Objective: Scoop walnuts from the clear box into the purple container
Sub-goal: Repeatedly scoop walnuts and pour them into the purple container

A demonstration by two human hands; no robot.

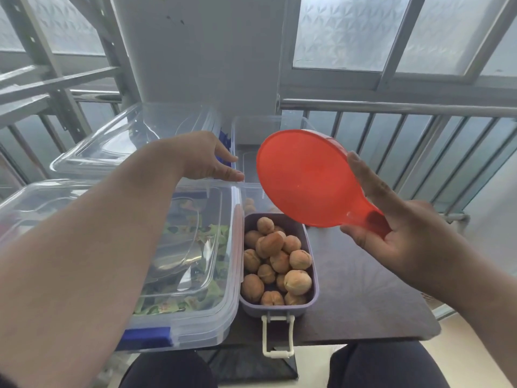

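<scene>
The purple container (311, 247) sits at the table's middle, heaped with several walnuts (275, 264); its white latch hangs over the front edge. Behind it stands the clear box (253, 189), with a few walnuts showing low inside. My right hand (402, 242) holds the red scoop (302, 175) by its handle, forefinger stretched along the rim; the scoop's underside faces me, tilted above the purple container's far end. My left hand (208, 161) reaches forward with fingers straight and rests at the clear box's left rim.
A lidded clear bin (195, 312) with green packets fills the left under my forearm, and another clear lid (120, 144) lies behind it. The dark table (363, 298) extends right of the container. A metal railing (391, 107) and windows close the back.
</scene>
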